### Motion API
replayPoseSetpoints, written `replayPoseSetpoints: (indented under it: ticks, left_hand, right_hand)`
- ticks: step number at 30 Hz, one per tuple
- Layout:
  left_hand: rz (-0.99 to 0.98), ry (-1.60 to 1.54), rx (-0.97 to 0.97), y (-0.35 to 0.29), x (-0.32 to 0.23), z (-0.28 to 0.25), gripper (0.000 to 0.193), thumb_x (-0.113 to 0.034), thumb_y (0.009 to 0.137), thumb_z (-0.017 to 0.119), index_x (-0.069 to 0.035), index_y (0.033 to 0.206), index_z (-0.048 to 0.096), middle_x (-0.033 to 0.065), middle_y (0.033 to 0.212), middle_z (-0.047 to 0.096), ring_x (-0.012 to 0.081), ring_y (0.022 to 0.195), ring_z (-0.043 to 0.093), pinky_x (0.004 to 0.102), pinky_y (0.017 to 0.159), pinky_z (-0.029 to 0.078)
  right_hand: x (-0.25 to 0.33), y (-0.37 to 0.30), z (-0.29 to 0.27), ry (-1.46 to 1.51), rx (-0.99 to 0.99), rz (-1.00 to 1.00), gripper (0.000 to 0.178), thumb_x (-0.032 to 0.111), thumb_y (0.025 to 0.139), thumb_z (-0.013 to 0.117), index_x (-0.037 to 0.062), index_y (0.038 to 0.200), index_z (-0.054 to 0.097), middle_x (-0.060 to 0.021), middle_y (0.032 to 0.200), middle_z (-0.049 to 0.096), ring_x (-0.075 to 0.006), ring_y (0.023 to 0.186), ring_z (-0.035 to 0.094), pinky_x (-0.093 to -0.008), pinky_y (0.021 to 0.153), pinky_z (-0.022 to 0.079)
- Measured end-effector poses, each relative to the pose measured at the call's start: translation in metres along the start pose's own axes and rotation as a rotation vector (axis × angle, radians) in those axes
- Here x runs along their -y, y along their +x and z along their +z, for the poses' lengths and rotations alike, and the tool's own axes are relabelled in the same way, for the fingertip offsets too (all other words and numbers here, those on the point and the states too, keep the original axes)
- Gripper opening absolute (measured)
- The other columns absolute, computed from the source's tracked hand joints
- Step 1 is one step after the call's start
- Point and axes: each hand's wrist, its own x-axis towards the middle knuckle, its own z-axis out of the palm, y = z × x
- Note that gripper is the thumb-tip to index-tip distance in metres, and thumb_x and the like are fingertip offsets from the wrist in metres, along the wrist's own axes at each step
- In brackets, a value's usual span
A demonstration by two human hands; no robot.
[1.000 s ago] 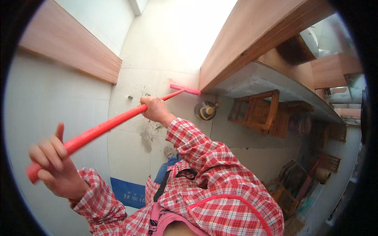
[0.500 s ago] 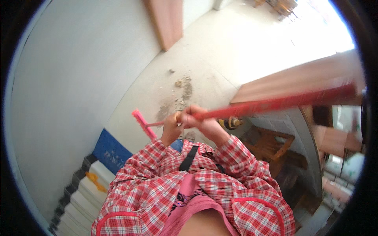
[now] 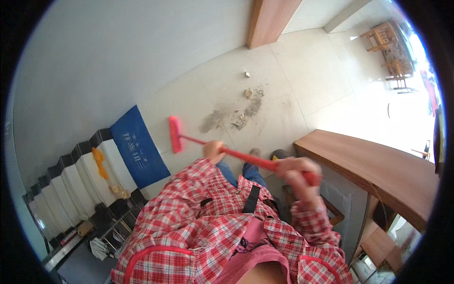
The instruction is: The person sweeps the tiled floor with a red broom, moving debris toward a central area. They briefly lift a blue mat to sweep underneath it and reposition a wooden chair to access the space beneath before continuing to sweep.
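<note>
A broom with a red handle (image 3: 248,159) slants across in front of me, its pink head (image 3: 175,135) over the floor to the left. My left hand (image 3: 214,150) is wrapped round the thin part of the handle. Near the thick upper end, my right hand (image 3: 299,174) grips it too, somewhat smeared by motion. Beyond my feet lies a patch of grey dirt and rubble (image 3: 241,118) on the pale tiles. The broom head is to the left of this dirt and apart from it; whether its bristles touch the floor I cannot tell.
A blue mat (image 3: 140,146) lies at the left, beside white steps (image 3: 85,182) with black edges and an orange cloth (image 3: 99,162). A wooden counter (image 3: 364,165) stands close on the right. Wooden chairs (image 3: 380,37) are far right, and a wood-clad post (image 3: 269,21) juts from the wall.
My right hand has slid apart from the left, back to the handle's upper end. The handle's end has swung down and nearer, and the view has turned, showing more of the steps.
</note>
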Motion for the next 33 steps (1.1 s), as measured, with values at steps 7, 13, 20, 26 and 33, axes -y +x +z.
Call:
replayPoseSetpoints:
  ticks: [7,13,20,26,33]
  left_hand:
    - [0.234,-0.322,-0.253,0.101,-0.235,0.060,0.030,-0.029,0.076,0.069,-0.007,0.064,0.052,0.0127,0.063,0.055,0.0347,0.063,0.057,0.0467,0.059,0.042]
    - [0.414,-0.354,-0.122,0.115,-0.350,0.043,0.017,-0.017,0.070,0.069,-0.007,0.075,0.055,0.0108,0.071,0.059,0.0295,0.073,0.060,0.0424,0.071,0.045]
    - [0.281,-0.253,-0.109,0.001,-0.241,0.046,0.032,-0.036,0.077,0.070,-0.011,0.064,0.055,0.0104,0.064,0.054,0.0323,0.063,0.056,0.0438,0.059,0.041]
    - [0.089,-0.201,0.090,-0.023,-0.163,0.100,0.032,-0.033,0.078,0.068,-0.009,0.065,0.052,0.0113,0.065,0.056,0.0333,0.065,0.058,0.0460,0.059,0.042]
    - [0.291,-0.504,-0.288,0.101,-0.341,0.123,0.032,-0.033,0.081,0.063,-0.008,0.066,0.049,0.0107,0.066,0.053,0.0331,0.070,0.056,0.0452,0.060,0.037]
  right_hand:
    - [0.174,0.008,-0.100,-0.487,-0.097,-0.157,0.010,0.008,0.081,0.049,0.0089,0.073,0.046,-0.0078,0.062,0.052,-0.0175,0.053,0.050,-0.0398,0.065,0.053]
    - [0.270,-0.069,-0.181,-0.544,-0.268,-0.373,0.019,0.014,0.094,0.039,0.0075,0.077,0.046,-0.0084,0.070,0.049,-0.0180,0.063,0.046,-0.0382,0.065,0.043]
    - [0.148,-0.061,-0.174,0.128,-0.145,-0.192,0.013,0.006,0.083,0.051,0.0072,0.073,0.043,-0.0081,0.066,0.049,-0.0204,0.060,0.046,-0.0388,0.063,0.043]
    - [0.101,-0.028,-0.125,0.095,0.094,0.038,0.023,-0.001,0.074,0.062,0.0070,0.069,0.042,-0.0078,0.062,0.048,-0.0225,0.057,0.045,-0.0394,0.060,0.043]
    - [0.220,-0.010,-0.166,-0.342,0.340,-0.309,0.028,0.010,0.073,0.068,0.0128,0.065,0.041,-0.0019,0.049,0.047,-0.0156,0.040,0.045,-0.0316,0.047,0.043]
